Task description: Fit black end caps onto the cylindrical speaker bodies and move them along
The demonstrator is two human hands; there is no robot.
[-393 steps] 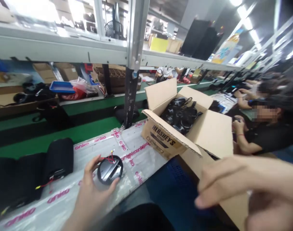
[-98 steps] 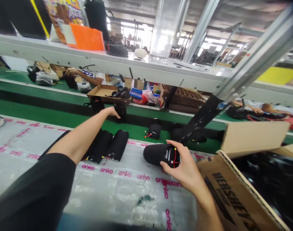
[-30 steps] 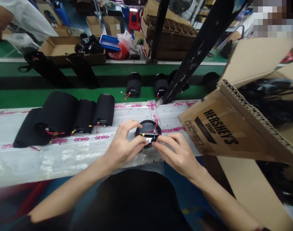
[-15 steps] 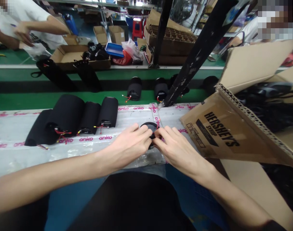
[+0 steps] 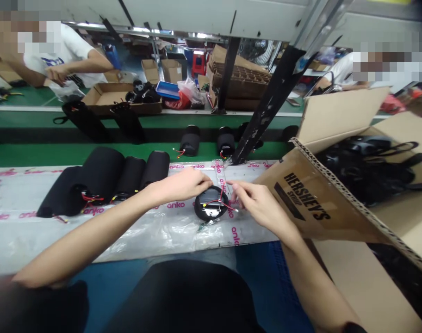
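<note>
A round black speaker unit (image 5: 211, 213) lies on the plastic-wrapped bench edge, its open face showing a shiny inside and thin red wires (image 5: 220, 200) with small connectors. My left hand (image 5: 188, 184) is closed at its upper left rim, fingertips pinching the edge; the far side of the grip is hidden. Just right of the unit is my right hand (image 5: 256, 201), its index finger stretched toward the wires and the other fingers loosely bent. Nothing shows clearly between its fingers.
Several black fabric-covered cylinders (image 5: 102, 173) with wires lie at left. More cylinders (image 5: 190, 140) stand on the green belt (image 5: 155, 152). A black post (image 5: 263, 115) slants down beyond my hands. An open carton (image 5: 311, 203) of black parts stands at right. Two people work across the line.
Both hands have moved apart, uncovering the round speaker unit and its wires. My right hand has let go of the wires and shifted right; my left hand has gone to the upper rim. The view has tilted up.
</note>
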